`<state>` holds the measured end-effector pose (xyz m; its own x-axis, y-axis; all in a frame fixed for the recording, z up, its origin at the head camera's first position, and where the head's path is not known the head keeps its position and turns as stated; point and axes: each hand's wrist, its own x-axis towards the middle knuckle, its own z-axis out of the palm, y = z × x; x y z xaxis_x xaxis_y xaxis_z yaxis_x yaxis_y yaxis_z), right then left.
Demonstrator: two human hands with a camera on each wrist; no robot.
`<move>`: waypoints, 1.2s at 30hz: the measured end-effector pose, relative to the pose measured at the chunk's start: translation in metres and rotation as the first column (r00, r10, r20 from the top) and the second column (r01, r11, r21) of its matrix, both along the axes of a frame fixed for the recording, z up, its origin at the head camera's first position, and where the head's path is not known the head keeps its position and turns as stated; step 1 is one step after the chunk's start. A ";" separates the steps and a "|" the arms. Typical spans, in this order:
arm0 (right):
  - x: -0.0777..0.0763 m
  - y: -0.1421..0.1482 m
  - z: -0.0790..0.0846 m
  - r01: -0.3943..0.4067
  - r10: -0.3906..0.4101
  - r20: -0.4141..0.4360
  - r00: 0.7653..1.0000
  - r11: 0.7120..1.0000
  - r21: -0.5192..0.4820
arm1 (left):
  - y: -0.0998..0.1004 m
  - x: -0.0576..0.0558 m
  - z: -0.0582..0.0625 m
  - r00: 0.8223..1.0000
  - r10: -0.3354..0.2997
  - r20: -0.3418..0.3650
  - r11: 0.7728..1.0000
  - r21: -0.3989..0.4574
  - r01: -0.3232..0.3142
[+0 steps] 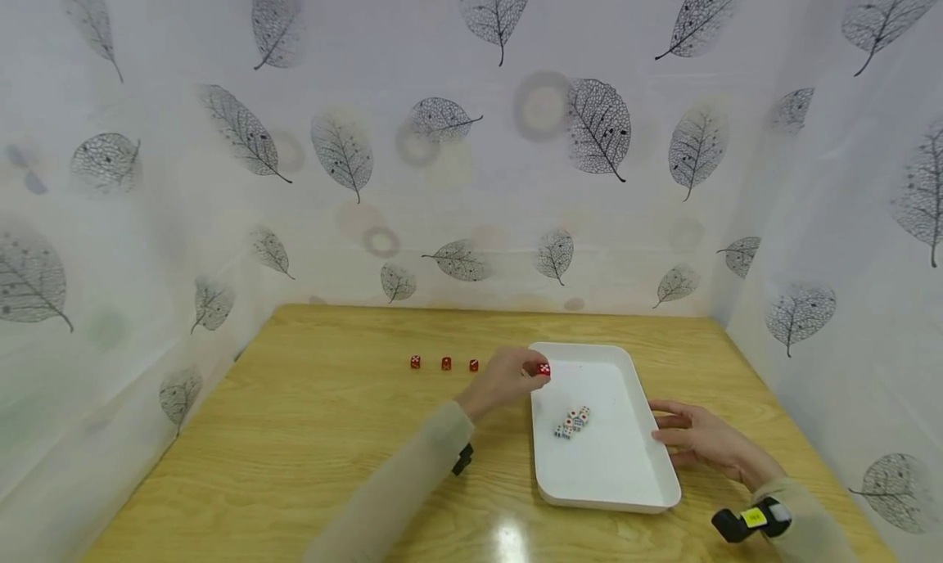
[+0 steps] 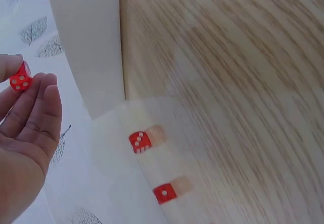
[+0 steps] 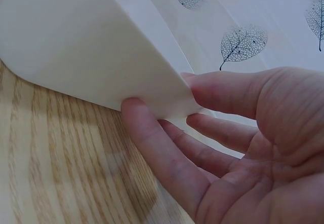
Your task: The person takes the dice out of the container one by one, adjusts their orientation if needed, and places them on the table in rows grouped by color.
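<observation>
My left hand pinches a red die with white pips between thumb and fingertips, over the left edge of a white tray. In the left wrist view that die shows a four, and the other fingers are extended. Several white dice with red and dark pips lie clustered inside the tray. At the tray's right side is my right hand, its extended fingers touching the outer wall and holding nothing. Left of the tray, three red dice stand in a row, the nearest a red die.
The other two red dice in the row are a middle die and a far left die. All stand on a wooden table. A leaf-patterned curtain encloses the table's back and both sides.
</observation>
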<state>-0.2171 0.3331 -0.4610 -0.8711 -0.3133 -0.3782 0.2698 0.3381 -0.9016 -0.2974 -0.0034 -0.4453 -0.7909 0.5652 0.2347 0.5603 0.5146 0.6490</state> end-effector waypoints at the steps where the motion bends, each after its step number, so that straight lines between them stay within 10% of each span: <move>1: 0.000 0.000 0.000 -0.005 0.005 -0.003 1.000 1.000 -0.001 | -0.002 -0.001 -0.001 1.000 0.005 0.000 1.000 0.009 -0.005; 20: 0.001 0.001 -0.001 0.000 0.000 0.000 1.000 1.000 -0.003 | -0.052 -0.011 -0.006 1.000 0.020 0.003 0.998 0.065 -0.020; 36: 0.000 0.001 -0.002 -0.009 0.009 0.000 1.000 1.000 -0.012 | -0.117 -0.031 -0.008 0.975 0.195 0.105 0.981 -0.024 -0.194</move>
<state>-0.2172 0.3346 -0.4628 -0.8681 -0.3256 -0.3747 0.2670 0.3300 -0.9054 -0.3285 -0.1199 -0.4532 -0.9060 0.4005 0.1367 0.3767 0.6161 0.6917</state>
